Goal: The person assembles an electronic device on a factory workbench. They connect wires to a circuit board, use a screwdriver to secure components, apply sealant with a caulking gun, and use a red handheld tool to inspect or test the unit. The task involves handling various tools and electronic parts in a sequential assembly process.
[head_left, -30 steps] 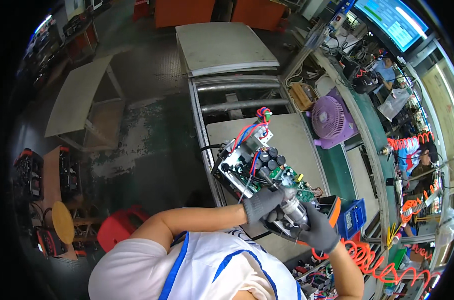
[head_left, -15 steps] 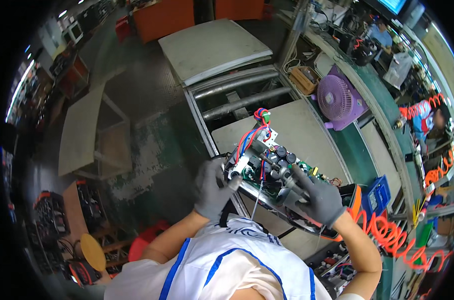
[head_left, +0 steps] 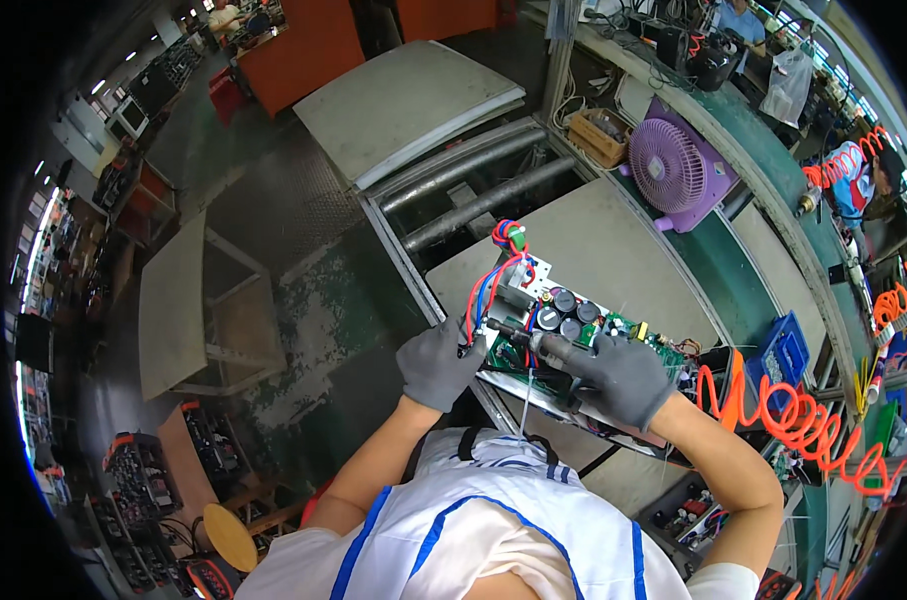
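Observation:
A green circuit board (head_left: 613,335) with black capacitors and red and blue wires (head_left: 493,275) lies on a pale pallet (head_left: 603,250) on the conveyor. My left hand (head_left: 438,362), in a grey glove, rests on the board's near left corner by the wires. My right hand (head_left: 618,378), also gloved, grips a powered screwdriver (head_left: 538,342) whose tip points left onto the board. An orange coiled hose (head_left: 783,420) trails away from my right arm.
A purple fan (head_left: 673,165) stands on the green bench at the right. Another pale pallet (head_left: 408,105) sits farther up the roller line (head_left: 473,185). A blue bin (head_left: 783,355) is beside my right arm. A grey table (head_left: 173,310) stands on the floor to the left.
My left hand has shifted to the board's left corner by the wires. My right hand has brought the screwdriver down across the board, tip pointing left.

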The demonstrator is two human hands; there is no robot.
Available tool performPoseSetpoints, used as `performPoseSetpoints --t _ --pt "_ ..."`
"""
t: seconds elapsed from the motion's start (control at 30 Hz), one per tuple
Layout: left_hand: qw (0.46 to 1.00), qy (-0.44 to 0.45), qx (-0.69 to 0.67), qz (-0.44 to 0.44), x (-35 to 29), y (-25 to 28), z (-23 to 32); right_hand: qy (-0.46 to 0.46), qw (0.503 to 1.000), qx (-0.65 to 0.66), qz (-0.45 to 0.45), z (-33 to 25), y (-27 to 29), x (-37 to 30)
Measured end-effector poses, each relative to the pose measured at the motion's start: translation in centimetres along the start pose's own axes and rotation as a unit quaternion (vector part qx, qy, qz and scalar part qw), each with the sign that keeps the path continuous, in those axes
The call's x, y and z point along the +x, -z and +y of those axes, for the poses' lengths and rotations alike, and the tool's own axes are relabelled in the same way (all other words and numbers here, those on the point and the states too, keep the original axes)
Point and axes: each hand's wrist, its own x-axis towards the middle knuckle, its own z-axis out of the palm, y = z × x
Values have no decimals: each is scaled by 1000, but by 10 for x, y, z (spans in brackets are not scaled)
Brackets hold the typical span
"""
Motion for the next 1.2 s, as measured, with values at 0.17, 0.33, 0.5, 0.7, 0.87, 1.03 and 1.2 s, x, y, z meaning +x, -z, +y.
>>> performPoseSetpoints --t 0.17,0.33,0.5,0.7,0.87,1.03,1.2 --pt "999 -15 29 -1 2 5 3 -14 999 -15 -29 0 -1 8" --pt "999 -32 18 -8 2 2 -2 23 1000 14 -4 12 -9 10" --pt "999 -39 7 -4 2 1 -3 30 999 12 14 13 -14 10" --pt "1000 -22 13 -15 2 -1 -3 29 999 -5 14 6 -3 9" --pt "999 -1 3 -47 4 3 -1 -9 1000 -6 5 2 -4 -6" --pt "992 10 10 -123 6 9 -4 0 1000 -12 6 1 -4 -10" --pt "983 29 -10 -178 14 19 3 23 999 -23 -34 -2 2 -2"
